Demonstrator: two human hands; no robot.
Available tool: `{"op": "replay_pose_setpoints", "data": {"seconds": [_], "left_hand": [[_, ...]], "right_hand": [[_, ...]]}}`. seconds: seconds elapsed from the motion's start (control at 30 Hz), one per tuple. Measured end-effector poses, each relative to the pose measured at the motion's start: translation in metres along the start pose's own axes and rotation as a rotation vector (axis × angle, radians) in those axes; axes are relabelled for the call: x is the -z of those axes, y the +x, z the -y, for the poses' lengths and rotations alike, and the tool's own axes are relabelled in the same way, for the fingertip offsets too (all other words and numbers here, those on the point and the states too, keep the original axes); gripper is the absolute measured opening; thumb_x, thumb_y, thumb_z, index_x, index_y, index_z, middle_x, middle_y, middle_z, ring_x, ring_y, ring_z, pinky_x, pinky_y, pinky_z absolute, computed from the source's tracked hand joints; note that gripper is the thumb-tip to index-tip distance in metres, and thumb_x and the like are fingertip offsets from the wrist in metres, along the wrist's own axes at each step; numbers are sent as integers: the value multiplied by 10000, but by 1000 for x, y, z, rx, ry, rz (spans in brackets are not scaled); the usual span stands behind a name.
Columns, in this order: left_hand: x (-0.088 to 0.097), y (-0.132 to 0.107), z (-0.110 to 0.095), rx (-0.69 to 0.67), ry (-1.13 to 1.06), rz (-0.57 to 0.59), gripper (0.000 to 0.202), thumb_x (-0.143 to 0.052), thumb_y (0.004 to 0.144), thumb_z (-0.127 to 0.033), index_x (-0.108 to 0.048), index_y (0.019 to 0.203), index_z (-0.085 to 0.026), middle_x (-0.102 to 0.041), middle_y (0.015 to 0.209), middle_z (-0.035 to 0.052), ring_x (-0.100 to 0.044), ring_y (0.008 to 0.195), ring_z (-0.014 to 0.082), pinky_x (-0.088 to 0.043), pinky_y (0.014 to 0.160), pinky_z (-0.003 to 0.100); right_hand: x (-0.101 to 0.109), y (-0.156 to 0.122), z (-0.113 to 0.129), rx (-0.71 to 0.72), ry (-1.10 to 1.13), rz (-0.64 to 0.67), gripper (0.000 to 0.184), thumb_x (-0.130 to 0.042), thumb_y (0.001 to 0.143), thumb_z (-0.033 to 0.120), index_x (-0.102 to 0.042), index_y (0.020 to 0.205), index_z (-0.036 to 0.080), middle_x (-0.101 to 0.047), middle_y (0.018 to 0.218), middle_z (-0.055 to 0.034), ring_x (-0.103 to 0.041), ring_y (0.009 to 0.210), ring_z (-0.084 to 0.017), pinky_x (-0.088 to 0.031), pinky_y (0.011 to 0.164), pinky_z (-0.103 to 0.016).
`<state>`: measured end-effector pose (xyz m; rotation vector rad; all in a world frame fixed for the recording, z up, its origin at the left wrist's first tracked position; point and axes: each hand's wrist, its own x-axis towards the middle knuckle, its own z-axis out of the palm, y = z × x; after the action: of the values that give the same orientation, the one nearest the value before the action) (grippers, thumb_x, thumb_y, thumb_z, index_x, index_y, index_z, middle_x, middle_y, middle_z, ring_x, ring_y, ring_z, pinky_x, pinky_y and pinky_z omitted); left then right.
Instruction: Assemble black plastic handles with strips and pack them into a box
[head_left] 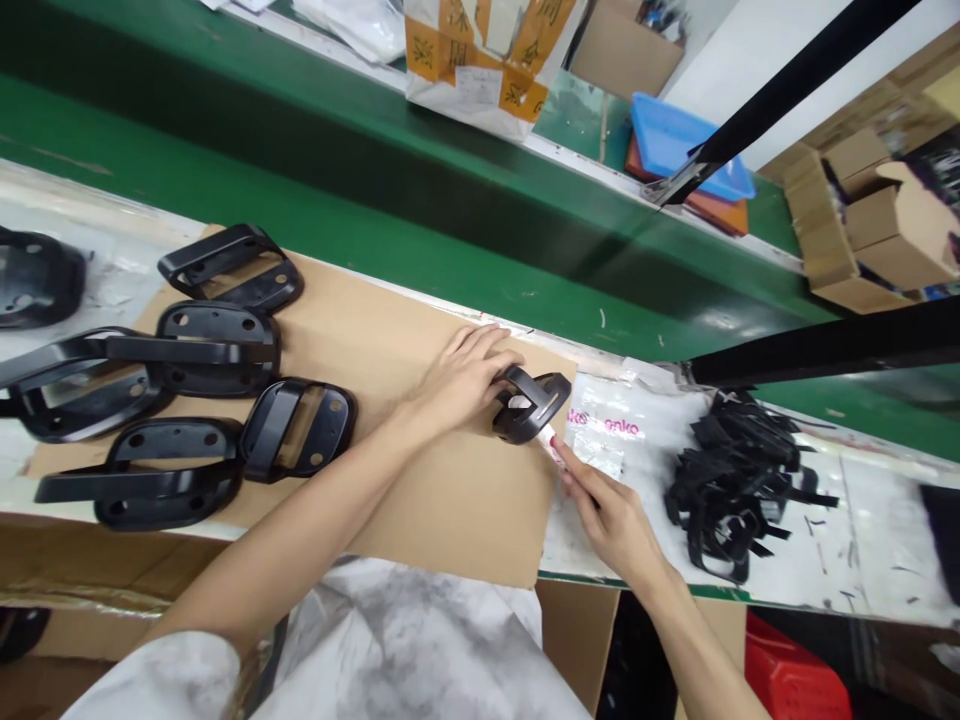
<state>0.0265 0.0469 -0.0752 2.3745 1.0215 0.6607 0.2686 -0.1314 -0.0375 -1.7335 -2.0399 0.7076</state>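
My left hand point(466, 378) grips the left side of a black plastic part with a raised handle bar point(519, 426), which is tilted above the cardboard sheet point(442, 510). My right hand point(616, 518) is closed around a slim white-and-red tool point(553, 446) whose far end reaches the part's underside or opening. The tool's tip is partly hidden by the part, so I cannot tell its kind. To the left, several like parts lie on the cardboard, among them a black handled part point(298, 430) nearest to my left forearm.
A heap of black plastic scraps point(731, 480) lies right on the white-covered bench. Behind runs a green shelf point(315, 170) with a taped parcel point(480, 70) and a blue tray point(686, 140). Black metal posts point(825, 345) cross at the right. A red container point(795, 670) stands below the bench.
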Motion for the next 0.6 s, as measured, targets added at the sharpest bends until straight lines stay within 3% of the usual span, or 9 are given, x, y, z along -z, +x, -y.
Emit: {"op": "replay_pose_setpoints", "data": {"seconds": [0.1,0.17,0.27,0.33,0.43,0.5,0.6], "left_hand": [[2,0,-1,-2,0,12,424,-596,944,-127,-686,1349,-213,-532,1597,161,-422,1541,315,-311,1292,549],[4,0,-2,3,-8,16,432,-587,934,-120,-685,1346,-203,-533,1596,165,-422,1540,315,-303,1297,546],[6,-1,-5,44,-106,-20,382,-556,911,-108,-723,1240,-205,-547,1583,145,-436,1523,310,-305,1296,547],[5,-1,-9,109,-309,-99,294,-513,942,-151,-736,1124,-207,-616,1487,128,-513,1446,293,-368,1259,520],[3,1,-17,269,-773,-248,269,-471,1006,-330,-705,989,-199,-734,1129,90,-687,1117,259,-546,1055,454],[4,3,-23,397,-1027,-320,281,-546,971,-432,-691,924,-195,-733,932,52,-707,923,238,-591,919,412],[16,3,-34,518,-1257,-338,248,-740,850,-448,-706,864,-203,-714,785,12,-701,816,221,-594,798,350]], "right_hand": [[1,2,4,-6,19,-36,481,-440,1116,306,-589,1562,208,-777,910,-79,-684,718,-187,-603,738,-288],[3,4,7,-41,34,7,487,-442,1118,308,-567,1581,223,-782,948,-77,-698,759,-190,-600,773,-298],[8,3,9,-104,91,20,477,-469,1114,347,-588,1564,243,-742,861,-38,-663,724,-171,-592,765,-296],[8,-2,8,-156,184,-28,486,-476,1114,380,-588,1563,233,-687,795,-14,-597,652,-147,-572,680,-272],[-1,-17,8,-233,337,-78,500,-502,1109,407,-575,1572,234,-638,788,-5,-505,587,-121,-502,551,-239],[-10,-27,10,-253,399,-144,490,-531,1098,410,-598,1555,245,-618,785,-4,-466,566,-115,-467,515,-236],[-24,-40,15,-279,475,-278,499,-566,1083,414,-603,1551,248,-589,772,-1,-434,544,-113,-444,498,-244]]}}
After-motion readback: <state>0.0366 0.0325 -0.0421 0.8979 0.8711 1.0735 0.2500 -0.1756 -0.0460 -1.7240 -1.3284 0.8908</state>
